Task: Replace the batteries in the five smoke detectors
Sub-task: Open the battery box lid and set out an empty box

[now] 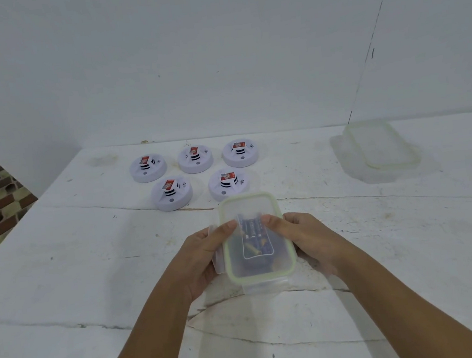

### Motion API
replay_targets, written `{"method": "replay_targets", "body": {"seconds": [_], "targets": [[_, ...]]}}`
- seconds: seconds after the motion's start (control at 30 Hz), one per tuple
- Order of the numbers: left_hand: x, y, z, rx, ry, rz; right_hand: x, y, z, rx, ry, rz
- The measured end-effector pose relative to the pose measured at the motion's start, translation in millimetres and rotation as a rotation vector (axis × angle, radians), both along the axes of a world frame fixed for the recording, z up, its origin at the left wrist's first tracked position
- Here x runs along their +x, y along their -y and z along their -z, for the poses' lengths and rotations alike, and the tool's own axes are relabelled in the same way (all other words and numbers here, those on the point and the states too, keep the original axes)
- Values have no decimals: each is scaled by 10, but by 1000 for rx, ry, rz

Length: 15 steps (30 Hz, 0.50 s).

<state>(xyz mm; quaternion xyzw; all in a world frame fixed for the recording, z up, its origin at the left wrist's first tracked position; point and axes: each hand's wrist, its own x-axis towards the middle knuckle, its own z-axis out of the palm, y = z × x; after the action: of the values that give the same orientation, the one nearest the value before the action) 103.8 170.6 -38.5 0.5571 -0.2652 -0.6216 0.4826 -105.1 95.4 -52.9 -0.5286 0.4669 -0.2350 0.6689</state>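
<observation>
Both hands grip the lidded box of batteries (256, 240) — left hand (207, 253) on one side, right hand (307, 238) on the other. If the lid pops suddenly, batteries could scatter. The five smoke detectors (194, 174) sit just beyond on the bench (79, 266); another clear box (381, 147) stands well apart — nothing blocks them.

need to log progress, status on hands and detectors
Left hand and right hand grip the clear plastic battery box, lid on. Five round white smoke detectors untouched behind. Nothing in the way.
</observation>
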Motion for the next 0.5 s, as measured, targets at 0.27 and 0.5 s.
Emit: {"method": "replay_targets", "body": {"seconds": [0.27, 0.5], "targets": [[-28, -39, -9, -40, -28, -36, 2, -23, -47, 1, -11, -10], [-59, -51, -23, -37, 2, -63, -2, -77, -44, 1, 68, 145]]}}
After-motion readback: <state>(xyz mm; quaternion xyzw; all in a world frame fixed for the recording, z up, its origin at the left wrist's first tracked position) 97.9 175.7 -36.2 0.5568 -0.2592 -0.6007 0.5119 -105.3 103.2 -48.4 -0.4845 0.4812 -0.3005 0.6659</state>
